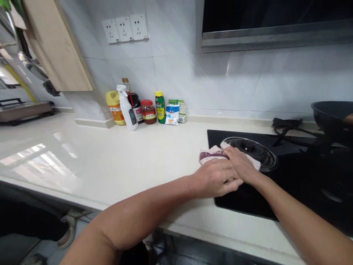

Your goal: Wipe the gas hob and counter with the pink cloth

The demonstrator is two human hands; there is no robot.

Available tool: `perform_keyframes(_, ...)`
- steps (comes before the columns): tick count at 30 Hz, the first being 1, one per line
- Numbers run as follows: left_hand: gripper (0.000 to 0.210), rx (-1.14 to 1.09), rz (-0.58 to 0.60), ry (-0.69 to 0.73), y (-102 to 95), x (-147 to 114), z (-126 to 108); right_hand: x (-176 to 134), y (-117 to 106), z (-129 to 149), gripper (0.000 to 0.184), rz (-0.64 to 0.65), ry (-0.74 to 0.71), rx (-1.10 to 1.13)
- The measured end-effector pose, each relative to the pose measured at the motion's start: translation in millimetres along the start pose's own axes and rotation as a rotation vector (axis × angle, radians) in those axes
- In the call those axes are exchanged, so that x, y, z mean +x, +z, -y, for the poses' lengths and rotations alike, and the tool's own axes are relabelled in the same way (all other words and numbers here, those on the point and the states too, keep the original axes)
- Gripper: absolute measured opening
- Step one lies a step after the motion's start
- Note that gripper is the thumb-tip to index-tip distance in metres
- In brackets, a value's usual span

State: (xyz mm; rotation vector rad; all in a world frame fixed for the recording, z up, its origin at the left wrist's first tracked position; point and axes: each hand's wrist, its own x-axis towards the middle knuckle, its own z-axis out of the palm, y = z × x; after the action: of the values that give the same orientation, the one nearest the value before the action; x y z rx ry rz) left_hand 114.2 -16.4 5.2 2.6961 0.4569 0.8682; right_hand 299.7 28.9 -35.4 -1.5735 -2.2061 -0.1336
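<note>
My right hand [241,163] presses on a pale cloth [213,152] with a dark purple patch, its fingers closed on the fabric. The cloth lies bunched across the left edge of the black glass cooktop [245,198], partly over the round burner [249,149]. In front of it, my left hand [216,179] has curled fingers and overlaps my right hand near the wrist. Whatever those fingers hold, if anything, is hidden.
A white spray bottle [128,110], a yellow jug [115,108], a red-lidded jar [148,112] and a green bottle [160,107] stand by the wall. A black wok [331,116] is tilted at right. Someone's shoe [68,230] shows below the counter [110,158].
</note>
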Motion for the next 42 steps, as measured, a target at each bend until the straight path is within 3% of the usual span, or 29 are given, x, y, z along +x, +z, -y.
perform_keyframes(3,0.032,0.026,-0.102,-0.139,-8.6,1,10,-3,-5,12,0.024,0.077,-0.088,0.068)
perform_keyframes(8,0.028,0.137,-0.179,-0.296,-28.7,-13,29,-11,-14,38,0.033,0.047,-0.128,0.130)
perform_keyframes(13,0.022,0.196,-0.027,-0.634,-78.2,-53,72,-22,-12,50,0.032,0.013,-0.101,0.054)
perform_keyframes(17,0.018,0.200,-0.005,-0.762,-108.8,-83,110,-27,-7,46,0.045,0.034,-0.130,0.052)
perform_keyframes(20,0.023,0.216,-0.043,-0.774,-109.2,-94,124,-20,0,40,0.047,0.036,-0.068,-0.010)
perform_keyframes(24,0.022,0.233,-0.028,-0.691,-97.2,-100,123,5,17,25,0.054,-0.046,0.078,-0.131)
perform_keyframes(33,0.027,0.235,0.095,-0.577,-113.0,-108,106,95,43,-1,0.069,0.036,0.249,-0.116)
perform_keyframes(42,0.027,0.389,0.214,-0.510,-114.5,-105,101,182,74,-34,0.077,-0.060,0.362,-0.067)
